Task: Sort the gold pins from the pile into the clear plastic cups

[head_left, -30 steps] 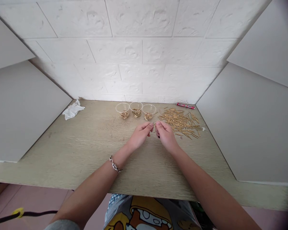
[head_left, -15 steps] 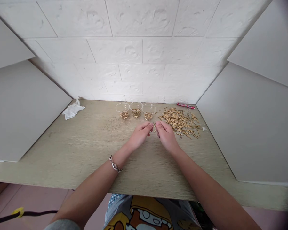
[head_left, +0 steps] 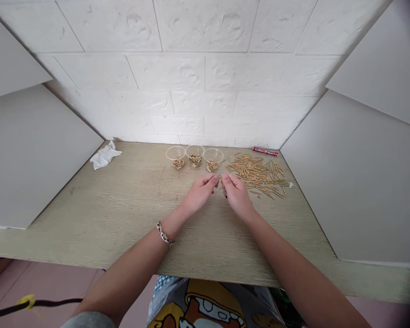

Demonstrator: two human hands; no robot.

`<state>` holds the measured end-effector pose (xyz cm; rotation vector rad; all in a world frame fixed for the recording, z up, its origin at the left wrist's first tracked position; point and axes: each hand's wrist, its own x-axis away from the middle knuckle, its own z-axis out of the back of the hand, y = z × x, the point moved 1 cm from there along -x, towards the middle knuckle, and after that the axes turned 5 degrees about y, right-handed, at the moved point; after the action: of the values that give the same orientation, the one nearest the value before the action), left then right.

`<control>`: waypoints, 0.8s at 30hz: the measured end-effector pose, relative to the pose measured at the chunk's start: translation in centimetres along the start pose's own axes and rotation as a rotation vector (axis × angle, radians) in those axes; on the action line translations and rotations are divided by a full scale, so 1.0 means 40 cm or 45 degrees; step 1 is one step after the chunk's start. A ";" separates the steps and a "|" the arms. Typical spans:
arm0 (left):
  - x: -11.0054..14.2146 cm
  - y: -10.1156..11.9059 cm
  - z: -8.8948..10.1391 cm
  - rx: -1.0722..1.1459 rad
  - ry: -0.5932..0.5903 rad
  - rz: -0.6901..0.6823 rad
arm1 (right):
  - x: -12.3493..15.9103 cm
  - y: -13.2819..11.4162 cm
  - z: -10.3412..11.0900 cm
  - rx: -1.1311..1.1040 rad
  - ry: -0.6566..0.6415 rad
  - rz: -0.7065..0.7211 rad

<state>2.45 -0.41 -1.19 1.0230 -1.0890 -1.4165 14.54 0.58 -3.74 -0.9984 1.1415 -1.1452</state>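
Note:
My left hand (head_left: 202,192) and my right hand (head_left: 237,193) are close together above the table, each closed in a pinch. A thin gold-coloured bit shows between the fingertips; whether it is held or lies behind them I cannot tell. What the fingers grip is too small to make out. Just beyond them stand three clear plastic cups: a left cup (head_left: 177,163), a middle cup (head_left: 195,160) and a right cup (head_left: 212,165), each holding small gold-coloured metal pieces. Beside my right hand spreads a pile of slim gold-coloured metal pins (head_left: 251,169).
A crumpled white tissue (head_left: 105,156) lies at the table's back left. Near the back right is a red pen-like stick (head_left: 265,151). White boards flank the table (head_left: 123,218) on both sides, and a white brick-patterned wall (head_left: 191,73) closes the back. Tiny crumbs dot the tabletop left of my hands.
Both hands keep almost the same pinched pose, fingertips near each other. The whole view has shifted very slightly; cups and pile are unchanged.

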 end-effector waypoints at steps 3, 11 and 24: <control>-0.001 -0.002 0.000 -0.079 0.026 -0.008 | -0.003 0.011 -0.004 -0.046 -0.005 -0.032; -0.003 -0.008 -0.004 -0.199 0.075 -0.066 | -0.001 0.015 -0.012 -0.272 -0.030 -0.182; 0.004 -0.001 -0.009 -0.478 0.148 -0.223 | 0.005 -0.003 -0.024 -0.560 -0.029 -0.388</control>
<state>2.78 -0.60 -1.31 0.9284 -0.6280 -1.6063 13.58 0.36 -3.81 -1.5630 1.2822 -1.1371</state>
